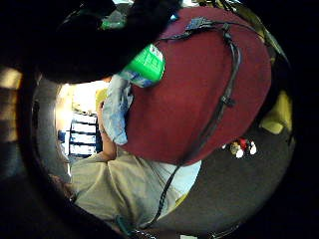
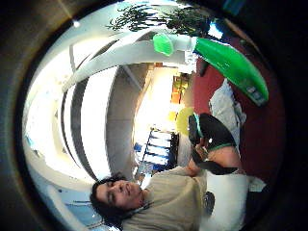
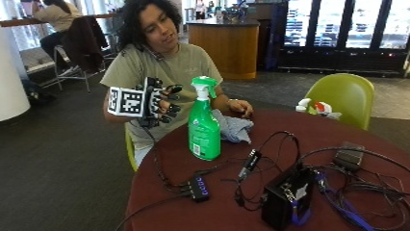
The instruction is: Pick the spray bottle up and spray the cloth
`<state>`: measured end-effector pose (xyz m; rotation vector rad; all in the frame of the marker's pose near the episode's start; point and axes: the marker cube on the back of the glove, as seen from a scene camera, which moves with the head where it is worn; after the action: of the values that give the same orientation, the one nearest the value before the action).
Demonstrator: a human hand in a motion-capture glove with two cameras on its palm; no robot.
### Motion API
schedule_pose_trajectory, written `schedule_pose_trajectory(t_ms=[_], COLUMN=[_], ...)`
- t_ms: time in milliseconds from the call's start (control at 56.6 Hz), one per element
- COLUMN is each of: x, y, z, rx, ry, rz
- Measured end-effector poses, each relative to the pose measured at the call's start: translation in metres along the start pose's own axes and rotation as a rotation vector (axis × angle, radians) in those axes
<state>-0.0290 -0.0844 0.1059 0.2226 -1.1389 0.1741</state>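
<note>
Raised at my left of the outside view, the gloved right hand (image 3: 160, 102) hangs in the air with fingers spread and holding nothing, just beside the green spray bottle (image 3: 204, 126), which stands upright and untouched on the round maroon table (image 3: 211, 202). Right of the bottle, the bare hand (image 3: 241, 109) rests at the crumpled blue-grey cloth (image 3: 232, 127). I judge nothing is done yet: picking up and spraying both remain.
</note>
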Motion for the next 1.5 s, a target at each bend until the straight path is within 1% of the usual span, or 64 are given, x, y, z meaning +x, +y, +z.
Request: schedule_pose_trajectory(t_ms=[353,495,883,918,1007,1060,1130,1201,1360,1501], x=[-0.016,-0.016,-0.008,-0.006,-0.005,-0.006,-0.007,-0.008,-0.014,-0.031], y=[-0.074,-0.103,-0.156,-0.16,-0.17,-0.177,-0.186,-0.195,-0.194,-0.176], z=[0.034,0.042,0.061,0.061,0.061,0.062,0.067,0.074,0.089,0.081], rx=[0.095,0.135,0.275,0.301,0.435,0.461,0.435,0.369,0.192,0.057], ry=[-0.056,-0.066,0.014,0.023,0.097,0.135,0.12,0.067,-0.11,-0.108], rz=[-0.069,-0.069,-0.105,-0.136,-0.215,-0.23,-0.216,-0.185,-0.019,-0.039])
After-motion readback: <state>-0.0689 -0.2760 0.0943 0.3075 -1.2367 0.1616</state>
